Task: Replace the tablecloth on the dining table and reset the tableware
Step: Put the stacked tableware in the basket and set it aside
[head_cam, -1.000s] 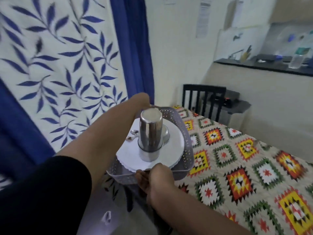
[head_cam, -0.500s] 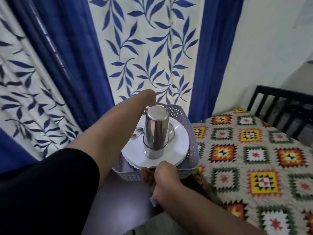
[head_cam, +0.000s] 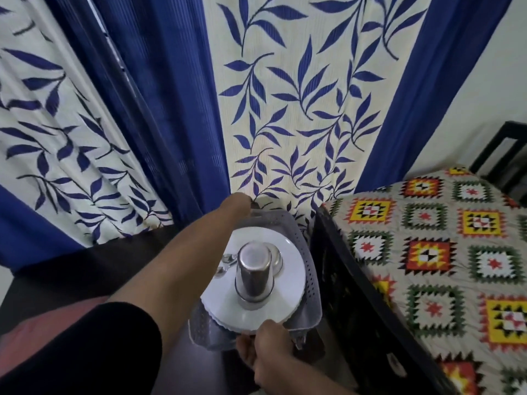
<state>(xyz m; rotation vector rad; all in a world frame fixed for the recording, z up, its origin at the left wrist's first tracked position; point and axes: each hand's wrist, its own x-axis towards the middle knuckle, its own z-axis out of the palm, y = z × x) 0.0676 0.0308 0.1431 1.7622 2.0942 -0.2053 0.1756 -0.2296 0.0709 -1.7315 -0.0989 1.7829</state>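
Note:
I carry a grey perforated plastic basket [head_cam: 309, 286] to the left of the dining table. In it lie white plates [head_cam: 288, 283], an upturned steel tumbler [head_cam: 253, 273] standing on a steel bowl, and spoons [head_cam: 226, 262]. My left hand [head_cam: 238, 205] grips the basket's far rim. My right hand [head_cam: 269, 352] grips its near rim. The table wears a patterned tablecloth [head_cam: 445, 252] with red, yellow and green squares.
Blue and cream leaf-print curtains [head_cam: 285, 109] hang straight ahead. A dark low surface [head_cam: 94, 269] runs below them at the left. The table's dark edge [head_cam: 356, 289] is just right of the basket. A black chair [head_cam: 504, 155] stands at the far right.
The view has swung left, away from the table toward the curtains. The basket has moved off the table's edge to its left side and lower, still held in both hands.

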